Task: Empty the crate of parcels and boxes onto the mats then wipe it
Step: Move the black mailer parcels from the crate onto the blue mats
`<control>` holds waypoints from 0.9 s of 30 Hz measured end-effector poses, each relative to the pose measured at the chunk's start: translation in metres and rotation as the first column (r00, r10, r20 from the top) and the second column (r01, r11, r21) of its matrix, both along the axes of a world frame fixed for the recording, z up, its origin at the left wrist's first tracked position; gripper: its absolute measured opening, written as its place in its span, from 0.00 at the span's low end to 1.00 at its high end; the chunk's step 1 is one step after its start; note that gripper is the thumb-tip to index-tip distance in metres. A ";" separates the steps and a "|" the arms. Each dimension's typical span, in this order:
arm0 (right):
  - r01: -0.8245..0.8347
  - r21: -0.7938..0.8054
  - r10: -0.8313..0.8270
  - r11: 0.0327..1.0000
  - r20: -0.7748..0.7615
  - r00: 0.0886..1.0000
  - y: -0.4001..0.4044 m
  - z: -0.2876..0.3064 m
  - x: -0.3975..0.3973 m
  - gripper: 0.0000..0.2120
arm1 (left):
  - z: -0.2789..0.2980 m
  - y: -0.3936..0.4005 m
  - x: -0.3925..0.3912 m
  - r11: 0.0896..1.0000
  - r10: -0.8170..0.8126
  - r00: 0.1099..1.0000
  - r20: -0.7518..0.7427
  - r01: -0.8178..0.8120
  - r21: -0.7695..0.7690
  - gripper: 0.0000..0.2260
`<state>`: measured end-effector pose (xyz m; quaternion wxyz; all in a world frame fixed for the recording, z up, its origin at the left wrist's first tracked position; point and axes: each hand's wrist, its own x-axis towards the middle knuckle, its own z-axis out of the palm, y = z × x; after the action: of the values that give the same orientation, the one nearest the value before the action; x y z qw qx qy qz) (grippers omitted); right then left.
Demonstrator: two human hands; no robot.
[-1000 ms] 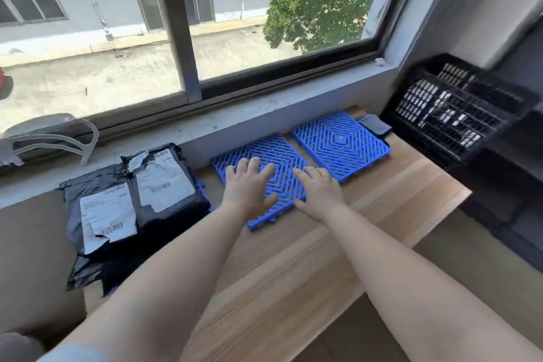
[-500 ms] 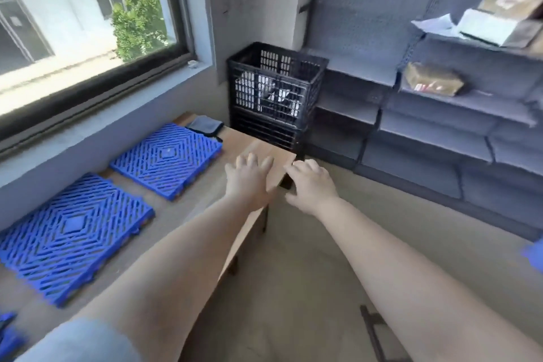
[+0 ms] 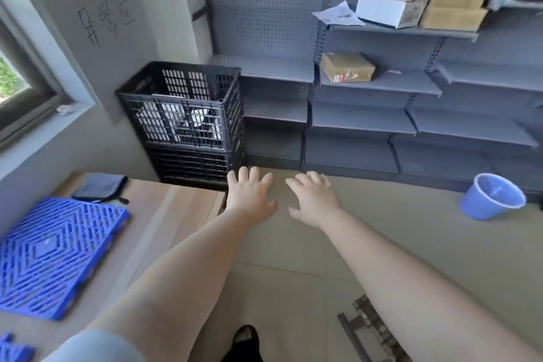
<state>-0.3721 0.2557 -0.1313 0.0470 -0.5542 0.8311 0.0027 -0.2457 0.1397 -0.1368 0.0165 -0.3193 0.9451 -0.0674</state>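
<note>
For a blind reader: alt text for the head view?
Two bare, empty hands, left hand and right hand, reach toward stacked black crates holding parcels, beyond a wooden table with a blue mat.

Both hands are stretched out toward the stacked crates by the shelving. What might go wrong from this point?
1. The upper crate sits on a second crate; pulling or lifting it one-sided might tip it and spill the parcels visible through its mesh.
2. The table corner lies just beside the left hand; the crate might knock it on the way across.
3. The right hand is equally empty, so nothing is secured yet.
</note>
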 end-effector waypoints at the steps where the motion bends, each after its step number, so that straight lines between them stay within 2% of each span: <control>1: 0.000 0.003 0.000 1.000 -0.013 1.000 -0.015 0.001 -0.011 0.32 | -0.001 -0.016 -0.011 1.000 -0.005 1.000 -0.007 0.005 0.006 0.28; 7: 0.010 0.006 -0.010 1.000 -0.019 1.000 -0.140 0.004 -0.074 0.31 | -0.010 -0.138 -0.070 0.997 0.028 0.997 -0.078 -0.022 0.071 0.28; 15: -0.019 -0.016 0.021 1.000 0.094 0.995 -0.302 -0.010 -0.142 0.29 | -0.030 -0.306 -0.121 0.979 0.176 0.973 -0.152 -0.156 0.132 0.28; 19: -0.106 -0.037 0.110 0.994 0.115 0.987 -0.365 -0.015 -0.179 0.29 | -0.034 -0.364 -0.143 0.962 0.254 0.955 -0.150 -0.234 0.140 0.31; 23: -0.192 -0.099 0.205 0.976 0.141 0.969 -0.443 -0.016 -0.220 0.28 | -0.038 -0.420 -0.175 0.945 0.324 0.941 -0.100 -0.317 0.085 0.29; 27: -0.346 -0.105 0.358 0.932 0.138 0.923 -0.522 -0.024 -0.260 0.29 | -0.046 -0.474 -0.216 0.918 0.395 0.916 -0.068 -0.393 0.040 0.27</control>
<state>-0.6323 -0.2663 -0.1554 0.0883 -0.6945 0.7112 -0.0645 -0.4614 -0.3344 -0.1827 -0.0016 -0.5052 0.8621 -0.0386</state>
